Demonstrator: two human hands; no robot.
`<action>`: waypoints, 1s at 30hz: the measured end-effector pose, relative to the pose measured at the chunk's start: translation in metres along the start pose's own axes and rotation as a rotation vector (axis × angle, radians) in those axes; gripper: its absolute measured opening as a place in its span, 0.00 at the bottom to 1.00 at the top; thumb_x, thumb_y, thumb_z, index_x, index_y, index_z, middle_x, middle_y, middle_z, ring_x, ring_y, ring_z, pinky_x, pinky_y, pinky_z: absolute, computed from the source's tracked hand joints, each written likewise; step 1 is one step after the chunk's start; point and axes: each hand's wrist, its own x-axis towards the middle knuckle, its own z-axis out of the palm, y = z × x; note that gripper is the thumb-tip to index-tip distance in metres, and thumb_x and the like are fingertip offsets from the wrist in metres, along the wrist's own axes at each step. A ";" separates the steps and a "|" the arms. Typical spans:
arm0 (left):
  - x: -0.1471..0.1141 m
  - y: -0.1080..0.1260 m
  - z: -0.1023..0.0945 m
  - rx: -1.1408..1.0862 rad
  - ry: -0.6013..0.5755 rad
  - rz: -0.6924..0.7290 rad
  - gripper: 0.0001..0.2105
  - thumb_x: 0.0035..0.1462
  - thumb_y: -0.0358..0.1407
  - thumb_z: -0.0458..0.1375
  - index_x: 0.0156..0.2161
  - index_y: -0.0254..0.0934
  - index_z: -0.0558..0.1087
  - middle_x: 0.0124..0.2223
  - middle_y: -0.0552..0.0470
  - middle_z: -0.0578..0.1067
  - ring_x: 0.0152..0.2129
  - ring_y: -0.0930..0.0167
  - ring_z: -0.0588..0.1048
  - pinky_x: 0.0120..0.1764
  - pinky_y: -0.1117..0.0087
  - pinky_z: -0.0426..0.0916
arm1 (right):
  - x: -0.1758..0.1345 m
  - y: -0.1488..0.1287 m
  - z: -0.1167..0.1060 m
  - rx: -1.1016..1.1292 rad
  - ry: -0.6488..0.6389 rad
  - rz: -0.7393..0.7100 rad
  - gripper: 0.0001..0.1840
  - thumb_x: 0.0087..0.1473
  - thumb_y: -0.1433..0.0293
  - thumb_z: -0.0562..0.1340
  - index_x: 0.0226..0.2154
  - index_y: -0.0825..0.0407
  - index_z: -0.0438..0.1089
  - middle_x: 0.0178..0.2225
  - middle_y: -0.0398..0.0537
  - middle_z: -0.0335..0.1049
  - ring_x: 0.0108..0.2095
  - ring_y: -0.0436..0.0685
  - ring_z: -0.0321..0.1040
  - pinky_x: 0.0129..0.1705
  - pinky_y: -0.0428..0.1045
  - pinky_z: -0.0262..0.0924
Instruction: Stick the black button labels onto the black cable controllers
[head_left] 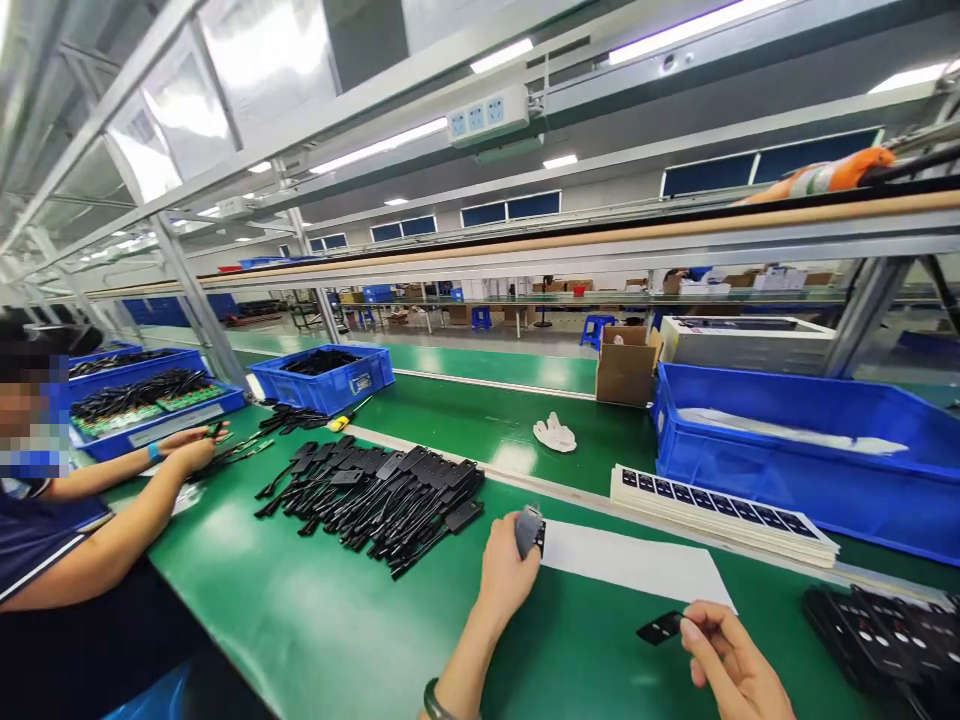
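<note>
My left hand (504,572) is closed around a small flat dark-grey device housing (528,530), held upright near the left end of a white paper strip (634,562). Between thumb and fingertips, my right hand (731,655) pinches a thin black label (660,628) with small light marks, over the green table in front of the strip. To the left lies a pile of black devices with short cables (397,480). At the right edge several black devices (877,630) with light marks on their faces are gathered. A stack of label sheets (720,515) rests behind the strip.
A large blue bin (795,490) stands behind the label sheets, beside a cardboard box (624,368). A white glove (555,433) lies on the green surface. Another blue bin (322,380) holds black parts. At the left, a co-worker's hands (191,447) handle cables.
</note>
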 end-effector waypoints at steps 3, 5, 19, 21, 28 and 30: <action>-0.023 0.009 0.029 -0.228 -0.266 -0.040 0.14 0.51 0.39 0.58 0.43 0.36 0.67 0.34 0.52 0.69 0.28 0.72 0.70 0.30 0.72 0.66 | 0.002 0.002 -0.002 0.056 -0.043 -0.033 0.16 0.54 0.51 0.58 0.33 0.46 0.65 0.26 0.40 0.62 0.19 0.51 0.60 0.23 0.47 0.59; -0.039 0.014 0.045 -0.354 -0.409 -0.107 0.18 0.55 0.49 0.52 0.41 0.36 0.64 0.31 0.53 0.69 0.21 0.76 0.67 0.23 0.74 0.63 | 0.002 -0.001 -0.003 0.095 -0.063 -0.042 0.15 0.55 0.52 0.57 0.33 0.47 0.64 0.25 0.39 0.60 0.18 0.49 0.59 0.22 0.46 0.58; -0.080 0.026 0.061 -0.895 -0.923 -0.389 0.29 0.40 0.31 0.67 0.49 0.35 0.63 0.35 0.47 0.78 0.30 0.68 0.78 0.37 0.66 0.71 | -0.004 -0.016 0.003 0.131 -0.087 0.025 0.12 0.54 0.58 0.60 0.31 0.51 0.66 0.25 0.40 0.61 0.21 0.48 0.58 0.18 0.42 0.53; -0.082 0.025 0.062 -0.894 -0.933 -0.383 0.28 0.41 0.31 0.67 0.49 0.35 0.62 0.36 0.45 0.78 0.31 0.67 0.79 0.38 0.65 0.71 | -0.005 -0.015 0.004 0.090 -0.092 0.015 0.11 0.54 0.60 0.60 0.30 0.51 0.66 0.25 0.41 0.63 0.25 0.51 0.62 0.23 0.43 0.57; -0.082 0.026 0.061 -0.879 -0.949 -0.371 0.29 0.42 0.32 0.67 0.50 0.35 0.61 0.36 0.44 0.79 0.33 0.65 0.79 0.39 0.64 0.70 | -0.005 -0.017 0.006 0.071 -0.117 0.059 0.10 0.53 0.61 0.60 0.30 0.51 0.67 0.24 0.41 0.65 0.25 0.51 0.63 0.25 0.45 0.59; -0.081 0.026 0.061 -0.872 -0.954 -0.366 0.29 0.42 0.33 0.67 0.50 0.35 0.60 0.36 0.44 0.79 0.33 0.65 0.79 0.39 0.64 0.70 | -0.005 -0.017 0.006 0.087 -0.128 0.067 0.10 0.54 0.61 0.60 0.30 0.51 0.66 0.24 0.41 0.65 0.24 0.51 0.63 0.25 0.45 0.60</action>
